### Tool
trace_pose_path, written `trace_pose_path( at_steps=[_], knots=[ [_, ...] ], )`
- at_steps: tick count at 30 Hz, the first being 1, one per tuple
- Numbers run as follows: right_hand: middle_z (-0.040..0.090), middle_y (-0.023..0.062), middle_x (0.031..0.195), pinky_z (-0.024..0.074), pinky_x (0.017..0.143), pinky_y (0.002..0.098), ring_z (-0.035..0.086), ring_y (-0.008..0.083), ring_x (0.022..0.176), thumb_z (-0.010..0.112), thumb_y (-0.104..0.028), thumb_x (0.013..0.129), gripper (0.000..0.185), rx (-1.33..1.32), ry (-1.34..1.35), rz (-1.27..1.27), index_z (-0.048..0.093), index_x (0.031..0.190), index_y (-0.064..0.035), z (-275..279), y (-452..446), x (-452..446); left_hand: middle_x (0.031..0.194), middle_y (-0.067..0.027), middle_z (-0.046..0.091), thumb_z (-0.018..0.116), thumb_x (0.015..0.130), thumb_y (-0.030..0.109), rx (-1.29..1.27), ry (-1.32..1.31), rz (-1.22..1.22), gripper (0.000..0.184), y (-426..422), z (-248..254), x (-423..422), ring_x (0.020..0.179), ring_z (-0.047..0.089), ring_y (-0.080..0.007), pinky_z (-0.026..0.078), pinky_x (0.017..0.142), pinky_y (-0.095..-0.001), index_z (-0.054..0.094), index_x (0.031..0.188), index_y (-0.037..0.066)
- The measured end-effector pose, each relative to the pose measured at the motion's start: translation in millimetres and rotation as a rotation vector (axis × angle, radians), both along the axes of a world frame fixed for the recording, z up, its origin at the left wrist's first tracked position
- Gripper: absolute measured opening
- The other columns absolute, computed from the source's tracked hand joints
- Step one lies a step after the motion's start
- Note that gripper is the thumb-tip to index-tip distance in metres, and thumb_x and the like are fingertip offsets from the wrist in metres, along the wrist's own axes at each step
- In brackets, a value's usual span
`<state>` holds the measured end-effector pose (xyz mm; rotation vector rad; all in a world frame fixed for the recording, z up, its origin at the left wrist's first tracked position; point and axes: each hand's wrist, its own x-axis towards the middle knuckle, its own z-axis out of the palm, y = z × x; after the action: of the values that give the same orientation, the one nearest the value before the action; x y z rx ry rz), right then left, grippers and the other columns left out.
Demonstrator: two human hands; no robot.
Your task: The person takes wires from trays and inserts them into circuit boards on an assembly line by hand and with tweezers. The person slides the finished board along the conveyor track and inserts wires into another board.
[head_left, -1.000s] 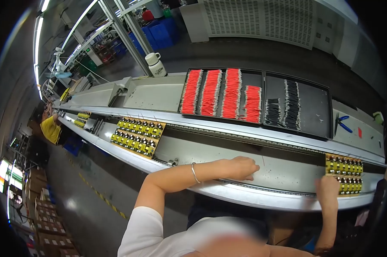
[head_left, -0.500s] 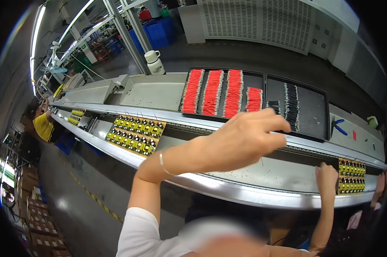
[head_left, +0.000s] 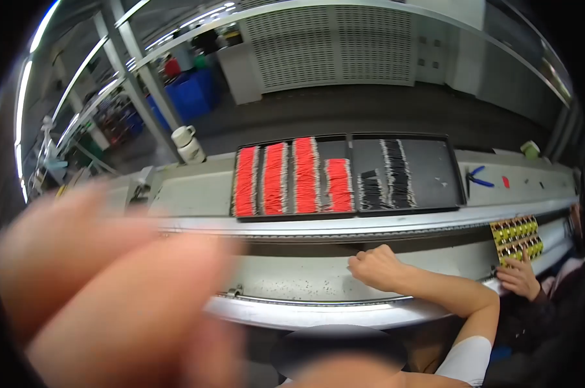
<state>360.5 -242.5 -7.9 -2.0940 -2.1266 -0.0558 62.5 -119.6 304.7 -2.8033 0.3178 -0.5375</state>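
Note:
My left hand (head_left: 111,284) looms large and smeared close to the camera at the left, covering much of the line; its fingers cannot be made out clearly. Over the grey conveyor channel (head_left: 305,278), my right hand (head_left: 378,266) has its fingers curled together, and whatever they may hold is hidden. Behind it, a black tray (head_left: 428,173) carries short black wires (head_left: 397,173) in two bundles. The tray section beside it holds bundles of red wires (head_left: 274,178) with pale ends.
At the right, another person's hand (head_left: 520,279) touches a circuit board (head_left: 516,236) with yellow components. Blue-handled pliers (head_left: 479,178) and a small red piece (head_left: 505,182) lie on the back ledge. A white flask (head_left: 189,145) stands at the left. Metal rails (head_left: 292,226) edge the channel.
My left hand has come from above the channel to close before the camera at the left. My right hand has moved left, away from the right-hand board. The view has turned.

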Motion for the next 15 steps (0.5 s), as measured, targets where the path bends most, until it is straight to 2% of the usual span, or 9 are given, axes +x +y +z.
trace_pose_path(
  at_steps=[3, 5, 6, 9, 10, 11, 13, 14, 15],
  knots=[
    [0.066, 0.0118, 0.072, 0.0464, 0.046, 0.0377, 0.064, 0.0287, 0.055, 0.055, -0.019, 0.093, 0.021, -0.031, -0.017, -0.042, 0.06, 0.08, -0.0036, -8, -8, 15, 0.087, -0.0185, 0.065, 0.066, 0.077, 0.002, 0.152, 0.066, 0.139, 0.024, -9, 27, 26, 0.078, 0.064, -0.0284, 0.057, 0.083, -0.0386, 0.062, 0.1, -0.006],
    [0.066, 0.012, 0.072, 0.0468, 0.046, 0.0377, 0.064, 0.0289, 0.056, 0.055, -0.019, 0.093, 0.02, -0.02, -0.009, -0.03, 0.059, 0.081, -0.0035, 1, -3, -12, 0.088, -0.0191, 0.066, 0.067, 0.078, 0.002, 0.278, 0.071, 0.308, 0.028, -24, 47, -6, 0.077, 0.065, -0.0285, 0.058, 0.084, -0.0386, 0.062, 0.104, -0.007],
    [0.066, 0.0122, 0.073, 0.0472, 0.047, 0.0378, 0.064, 0.0292, 0.057, 0.055, -0.019, 0.093, 0.019, -0.031, 0.018, -0.036, 0.059, 0.082, -0.0034, 2, -11, -9, 0.088, -0.0191, 0.066, 0.067, 0.078, 0.002, 0.289, 0.073, 0.316, 0.028, -41, 30, -12, 0.077, 0.065, -0.0285, 0.058, 0.084, -0.0386, 0.062, 0.104, -0.007],
    [0.066, 0.0126, 0.073, 0.048, 0.049, 0.0379, 0.064, 0.0297, 0.058, 0.056, -0.018, 0.092, 0.018, -0.059, 0.079, -0.036, 0.059, 0.083, -0.0032, 5, -23, -14, 0.097, -0.0077, 0.072, 0.071, 0.084, 0.008, -0.123, -0.162, 0.877, 0.008, -98, -57, -21, 0.081, 0.066, -0.0179, 0.057, 0.071, -0.0273, 0.069, 0.091, 0.005],
    [0.067, 0.0122, 0.076, 0.0486, 0.051, 0.0376, 0.065, 0.0293, 0.062, 0.056, -0.017, 0.092, 0.016, -0.114, 0.095, 0.005, 0.06, 0.086, -0.0034, 5, -24, -18, 0.097, -0.0077, 0.072, 0.071, 0.084, 0.008, -0.12, -0.16, 0.886, 0.008, -88, -83, -14, 0.081, 0.066, -0.0179, 0.057, 0.071, -0.0273, 0.069, 0.091, 0.005],
    [0.067, 0.0119, 0.08, 0.0491, 0.054, 0.0373, 0.065, 0.0288, 0.066, 0.056, -0.017, 0.092, 0.014, -0.169, 0.109, 0.047, 0.06, 0.088, -0.0035, 4, -25, -22, 0.101, -0.0091, 0.073, 0.071, 0.083, 0.007, -0.888, -0.45, 0.828, 0.005, -18, -43, 112, 0.086, 0.068, -0.0194, 0.058, 0.076, -0.0271, 0.072, 0.088, 0.005],
    [0.068, 0.0111, 0.086, 0.0502, 0.058, 0.0367, 0.066, 0.0279, 0.073, 0.057, -0.016, 0.092, 0.013, -0.283, 0.13, 0.145, 0.061, 0.093, -0.0038, 4, -23, -29, 0.099, -0.0179, 0.067, 0.062, 0.08, 0.004, -0.264, -0.306, -0.164, 0.017, 26, -123, 52, 0.094, 0.063, -0.0295, 0.054, 0.083, -0.0399, 0.068, 0.093, -0.005],
    [0.068, 0.0111, 0.086, 0.0502, 0.058, 0.0367, 0.066, 0.0279, 0.073, 0.057, -0.016, 0.092, 0.013, -0.281, 0.123, 0.167, 0.061, 0.093, -0.0038, 8, -18, -28, 0.098, -0.0222, 0.065, 0.057, 0.078, 0.003, 0.074, -0.2, -0.635, 0.024, -2, -190, 46, 0.098, 0.06, -0.0345, 0.051, 0.087, -0.0462, 0.066, 0.096, -0.01],
    [0.067, 0.0112, 0.088, 0.0497, 0.06, 0.037, 0.066, 0.028, 0.075, 0.057, -0.016, 0.093, 0.013, -0.273, 0.126, 0.192, 0.06, 0.094, -0.0039, 5, -19, -37, 0.122, -0.0299, 0.056, 0.053, 0.084, 0.008, -0.2, 0.09, -0.659, 0.036, -15, -212, 60, 0.117, 0.054, -0.0367, 0.043, 0.104, -0.0493, 0.057, 0.113, -0.013]
  ],
)
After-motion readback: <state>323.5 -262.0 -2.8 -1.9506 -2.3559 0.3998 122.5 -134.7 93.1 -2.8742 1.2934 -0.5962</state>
